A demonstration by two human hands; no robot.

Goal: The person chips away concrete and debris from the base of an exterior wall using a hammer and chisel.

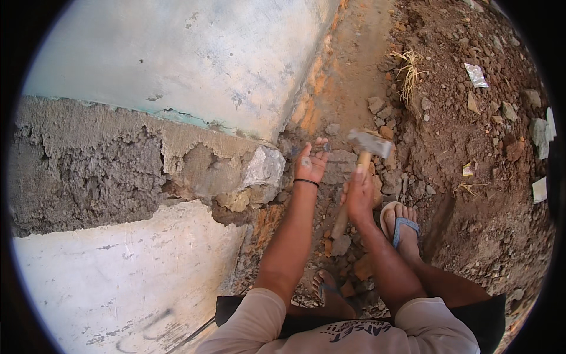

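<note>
My right hand [358, 194] is wrapped round the wooden handle of a hammer [370, 144], whose blocky grey metal head points away from me. The handle's butt sticks out below my fist. To its left, my left hand [311, 165], with a black band at the wrist, has its fingers curled round a short dark metal piece that looks like a chisel [326, 147]; most of it is hidden by the fingers. Close by on the left is the broken corner of a rough concrete ledge [263, 168] with exposed stone. The hammer head is apart from the left hand.
A pale painted wall [188, 53] rises above the ledge, and a white wall face [135, 277] lies below it. Rubble [389, 118] and brown soil [471, 135] cover the right side. My sandalled foot [405, 227] stands among stones, beside scattered litter.
</note>
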